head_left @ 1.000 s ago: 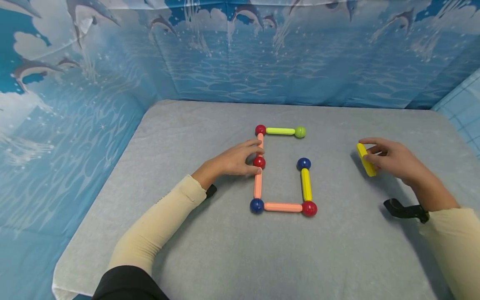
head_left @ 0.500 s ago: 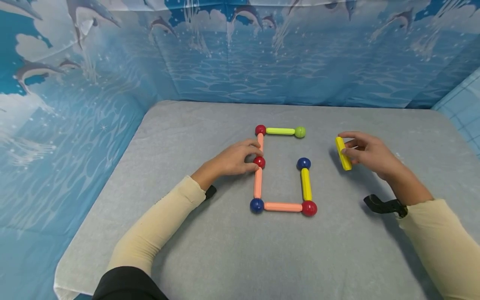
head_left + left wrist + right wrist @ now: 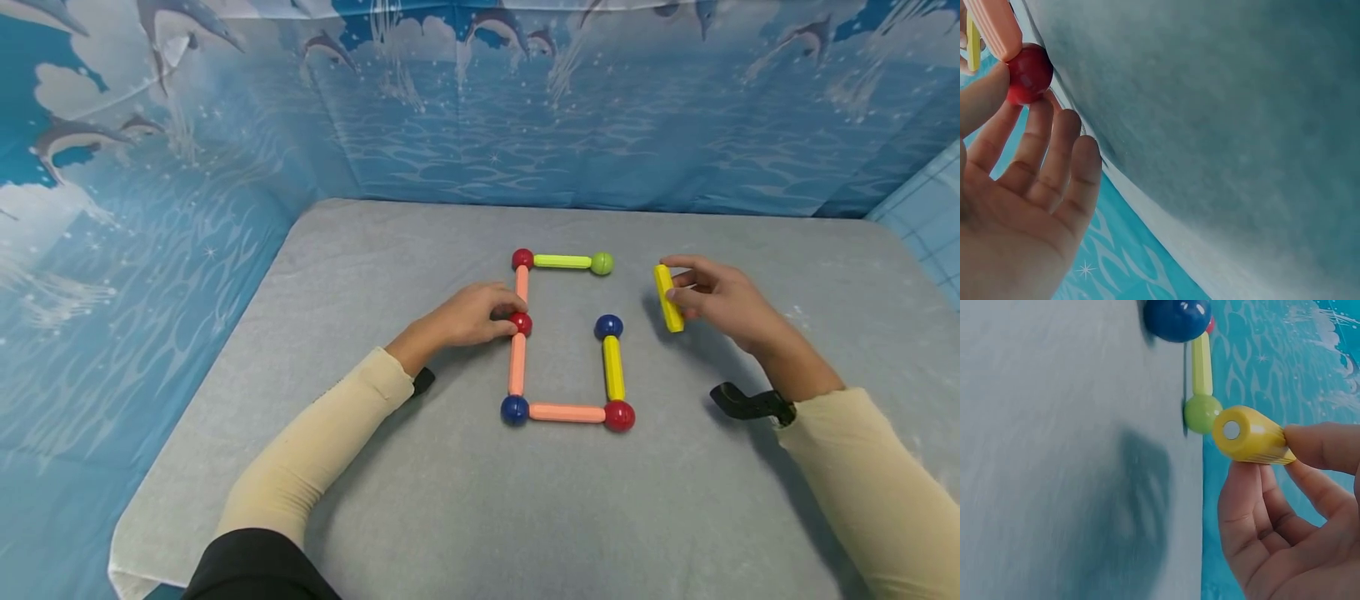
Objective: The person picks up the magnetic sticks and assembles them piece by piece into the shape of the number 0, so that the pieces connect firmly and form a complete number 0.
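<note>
My left hand pinches the middle red ball of a joined row of sticks and balls, thumb on one side and fingers on the other. An orange stick runs from that ball down to a blue ball, and another orange stick runs up to a red ball. In my right hand a yellow magnetic stick is pinched between thumb and fingers, above the table. Its round metal end faces the right wrist camera.
A lime stick with a green ball juts right from the top red ball. Along the bottom, an orange stick meets a red ball; from there a yellow stick rises to a blue ball. Grey cloth covers the table.
My right hand has moved left with the yellow stick, closer to the figure. The left hand stays at the middle red ball, its fingers drawn in closer around it.
</note>
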`<state>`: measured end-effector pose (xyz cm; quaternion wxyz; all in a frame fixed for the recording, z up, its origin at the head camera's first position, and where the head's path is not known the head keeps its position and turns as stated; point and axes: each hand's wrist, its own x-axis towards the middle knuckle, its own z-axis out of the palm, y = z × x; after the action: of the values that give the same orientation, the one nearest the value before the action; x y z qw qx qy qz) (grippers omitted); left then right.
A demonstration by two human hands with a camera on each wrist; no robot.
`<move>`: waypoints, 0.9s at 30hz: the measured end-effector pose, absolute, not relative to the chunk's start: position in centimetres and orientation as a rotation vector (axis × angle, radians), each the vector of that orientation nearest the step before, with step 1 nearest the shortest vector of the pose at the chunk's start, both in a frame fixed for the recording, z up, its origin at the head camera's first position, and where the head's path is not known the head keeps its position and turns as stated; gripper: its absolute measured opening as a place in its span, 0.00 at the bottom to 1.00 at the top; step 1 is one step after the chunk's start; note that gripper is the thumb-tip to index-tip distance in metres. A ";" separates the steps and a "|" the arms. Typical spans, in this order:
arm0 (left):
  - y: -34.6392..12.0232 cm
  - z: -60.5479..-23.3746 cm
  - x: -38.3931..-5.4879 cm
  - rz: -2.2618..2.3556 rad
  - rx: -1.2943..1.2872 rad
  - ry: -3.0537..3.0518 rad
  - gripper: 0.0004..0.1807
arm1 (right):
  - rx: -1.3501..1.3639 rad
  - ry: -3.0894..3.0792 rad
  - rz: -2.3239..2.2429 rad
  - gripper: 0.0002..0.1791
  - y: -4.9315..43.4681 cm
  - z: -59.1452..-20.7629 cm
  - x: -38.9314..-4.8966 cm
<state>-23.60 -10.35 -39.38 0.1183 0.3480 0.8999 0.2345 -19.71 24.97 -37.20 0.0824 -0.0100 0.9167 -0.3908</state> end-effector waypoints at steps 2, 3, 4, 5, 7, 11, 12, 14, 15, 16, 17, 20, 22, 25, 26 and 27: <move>-10.4 -39.3 -23.6 0.710 0.981 2.612 0.18 | -0.029 2.731 -1.215 0.31 24.5 -37.2 -20.0; -10.4 -39.3 -23.7 0.723 0.962 2.603 0.18 | -0.029 2.729 -1.245 0.31 24.3 -37.2 -20.1; -10.4 -39.3 -23.7 0.736 0.941 2.592 0.18 | -0.026 2.729 -1.270 0.31 24.1 -37.3 -20.3; -10.4 -39.3 -23.7 0.747 0.922 2.581 0.18 | -0.021 2.731 -1.293 0.31 23.9 -37.4 -20.4; -10.4 -39.3 -23.7 0.759 0.888 2.564 0.18 | -0.020 2.729 -1.336 0.30 23.5 -37.5 -20.7; -10.4 -39.2 -23.8 0.758 0.872 2.548 0.17 | -0.015 2.725 -1.398 0.30 22.7 -37.7 -21.0; -10.4 -39.2 -23.8 0.755 0.867 2.547 0.17 | -0.014 2.722 -1.412 0.29 22.5 -37.8 -21.1; -10.4 -39.2 -23.8 0.751 0.858 2.545 0.17 | -0.012 2.716 -1.441 0.30 22.1 -37.9 -21.2; -10.4 -39.2 -23.8 0.749 0.854 2.547 0.17 | -0.011 2.711 -1.456 0.30 21.9 -37.9 -21.3; -10.4 -39.2 -23.8 0.746 0.853 2.547 0.17 | -0.006 2.707 -1.471 0.30 21.7 -38.0 -21.4; -10.4 -39.2 -23.7 0.746 0.853 2.546 0.17 | 0.002 2.703 -1.487 0.30 21.5 -38.1 -21.4; -10.3 -39.2 -23.7 0.744 0.857 2.543 0.17 | 0.029 2.697 -1.531 0.30 21.1 -38.2 -21.6; -10.3 -39.2 -23.6 0.745 0.861 2.538 0.17 | 0.049 2.698 -1.556 0.29 20.7 -38.3 -21.7; -10.3 -39.2 -23.6 0.743 0.858 2.537 0.17 | 0.062 2.705 -1.571 0.29 20.4 -38.4 -22.0; -10.3 -39.2 -23.6 0.743 0.857 2.536 0.17 | 0.064 2.707 -1.572 0.29 20.3 -38.5 -22.0; -10.3 -39.2 -23.6 0.742 0.857 2.536 0.17 | 0.065 2.707 -1.572 0.29 20.2 -38.6 -22.1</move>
<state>-23.65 -10.28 -39.19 0.1809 0.3033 0.8980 0.2626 -22.14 20.20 -38.56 0.0051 0.0209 0.8645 -0.5021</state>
